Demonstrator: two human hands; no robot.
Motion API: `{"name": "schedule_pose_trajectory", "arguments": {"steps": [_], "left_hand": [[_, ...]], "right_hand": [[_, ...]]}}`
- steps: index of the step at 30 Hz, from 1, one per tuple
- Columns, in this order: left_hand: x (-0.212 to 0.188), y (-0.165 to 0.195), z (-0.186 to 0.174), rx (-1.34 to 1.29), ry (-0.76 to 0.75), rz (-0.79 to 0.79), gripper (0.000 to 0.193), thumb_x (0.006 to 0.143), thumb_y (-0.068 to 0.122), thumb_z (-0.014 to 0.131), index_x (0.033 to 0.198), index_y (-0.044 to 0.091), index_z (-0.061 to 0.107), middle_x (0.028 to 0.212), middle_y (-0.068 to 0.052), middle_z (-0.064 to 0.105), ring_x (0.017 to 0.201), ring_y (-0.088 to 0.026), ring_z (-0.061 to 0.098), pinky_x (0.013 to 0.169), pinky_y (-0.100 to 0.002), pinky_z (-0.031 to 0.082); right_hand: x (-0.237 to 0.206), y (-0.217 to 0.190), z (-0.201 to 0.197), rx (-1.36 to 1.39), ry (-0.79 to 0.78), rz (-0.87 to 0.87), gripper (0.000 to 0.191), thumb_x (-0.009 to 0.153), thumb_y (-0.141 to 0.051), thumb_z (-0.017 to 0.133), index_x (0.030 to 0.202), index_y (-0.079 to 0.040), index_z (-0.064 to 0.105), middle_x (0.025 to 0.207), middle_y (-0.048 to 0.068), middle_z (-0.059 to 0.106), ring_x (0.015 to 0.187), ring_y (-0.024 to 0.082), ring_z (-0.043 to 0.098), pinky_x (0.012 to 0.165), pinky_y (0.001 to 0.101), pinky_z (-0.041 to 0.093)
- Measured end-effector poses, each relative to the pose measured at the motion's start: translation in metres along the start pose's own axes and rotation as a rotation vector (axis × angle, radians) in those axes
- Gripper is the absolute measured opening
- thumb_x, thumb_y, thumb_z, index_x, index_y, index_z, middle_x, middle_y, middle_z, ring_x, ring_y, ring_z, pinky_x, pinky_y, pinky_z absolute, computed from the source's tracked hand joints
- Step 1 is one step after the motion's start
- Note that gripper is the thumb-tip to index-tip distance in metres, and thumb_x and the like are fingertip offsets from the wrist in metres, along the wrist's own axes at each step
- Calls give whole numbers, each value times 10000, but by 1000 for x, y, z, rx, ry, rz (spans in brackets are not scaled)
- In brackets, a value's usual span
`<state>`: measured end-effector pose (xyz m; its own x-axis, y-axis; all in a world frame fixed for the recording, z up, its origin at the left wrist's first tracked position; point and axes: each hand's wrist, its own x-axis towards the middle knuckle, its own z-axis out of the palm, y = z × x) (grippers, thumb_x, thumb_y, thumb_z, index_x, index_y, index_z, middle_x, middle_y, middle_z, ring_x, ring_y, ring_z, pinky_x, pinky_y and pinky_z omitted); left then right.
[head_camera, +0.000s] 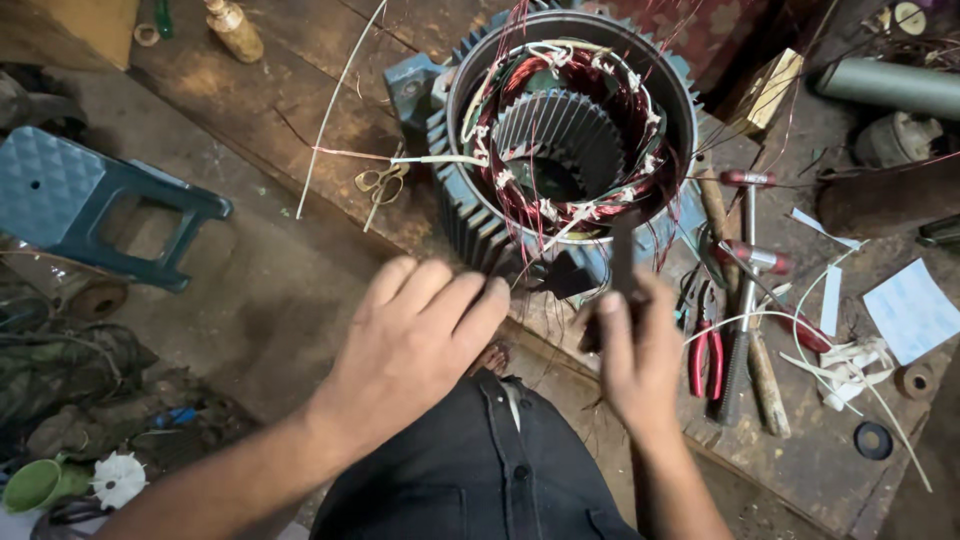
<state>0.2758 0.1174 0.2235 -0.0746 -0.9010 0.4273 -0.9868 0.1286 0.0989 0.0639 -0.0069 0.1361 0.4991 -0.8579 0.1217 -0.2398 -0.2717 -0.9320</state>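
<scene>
left hand (420, 335) spread, fingertips at motor stator (570, 130) rim; right hand (635, 350) pinches dark tool (622, 255); pliers (706, 355), scissors (380, 185) nearby.

**What I can't make out**

My right hand (640, 350) is blurred, and the dark tool (622, 262) in it hides its lower end inside my fist. My left hand (420, 335) covers the near rim of the motor housing (460, 215). The grey cylinder (890, 88) at the workbench's (300, 90) far right corner runs off frame.
</scene>
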Motion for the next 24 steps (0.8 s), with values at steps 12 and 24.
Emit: {"name": "schedule_pose_trajectory", "arguments": {"steps": [12, 24], "left_hand": [[33, -22, 6, 286, 260, 63, 195, 1019, 204, 624, 1197, 200, 703, 1060, 16, 642, 1192, -161, 588, 1189, -449, 265], [89, -84, 68, -419, 162, 48, 285, 1001, 452, 648, 1111, 193, 699, 843, -28, 558, 893, -259, 505, 853, -451, 345]], "right_hand": [[62, -40, 31, 133, -107, -17, 383, 944, -83, 711, 1311, -6, 633, 1118, -6, 706, 841, 16, 573, 755, 194, 500], [61, -30, 27, 594, 263, 334, 274, 950, -94, 736, 1200, -2, 673, 822, -39, 593, 566, 25, 444, 469, 206, 304]]}}
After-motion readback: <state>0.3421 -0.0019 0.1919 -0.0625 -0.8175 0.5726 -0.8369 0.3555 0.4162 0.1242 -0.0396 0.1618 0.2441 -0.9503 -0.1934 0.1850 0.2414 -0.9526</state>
